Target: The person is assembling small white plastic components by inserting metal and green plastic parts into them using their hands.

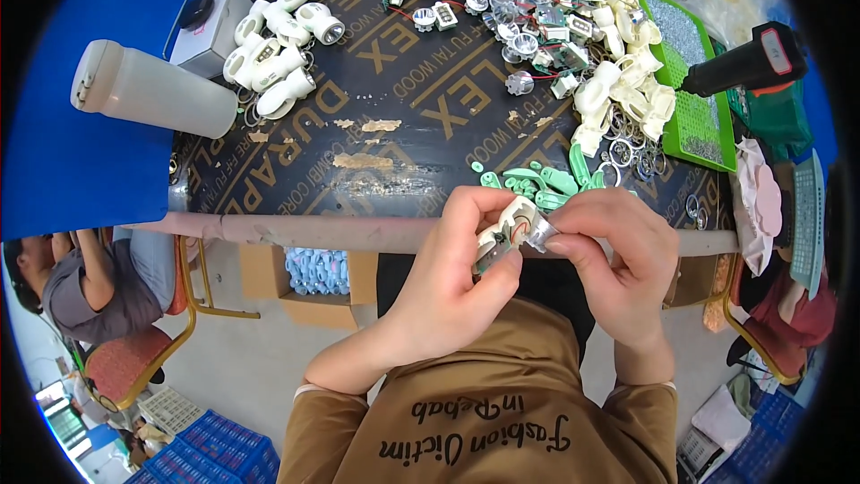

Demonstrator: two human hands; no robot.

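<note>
Just past the table's near edge, my left hand (448, 296) grips a cream plastic flashlight shell (514, 217), its inside showing with a red wire and small parts. My right hand (618, 256) pinches a clear, silvery reflector (540, 231) at the shell's front end; my fingers partly cover both. Right beyond my hands lie small green plastic pieces (557, 181). Farther back is a heap of reflectors with wired white battery blocks (524, 36), beside cream shell halves (632, 94) and metal rings (620, 151). Assembled cream flashlights (273, 63) are piled at the back left.
On the right, a black power screwdriver (748, 63) reaches over a green tray (670, 130) of small metal screws. A translucent white bottle (157, 90) and a white box (210, 41) stand at left. Below, a cardboard box (264, 274) holds light-blue pieces. People sit on both sides.
</note>
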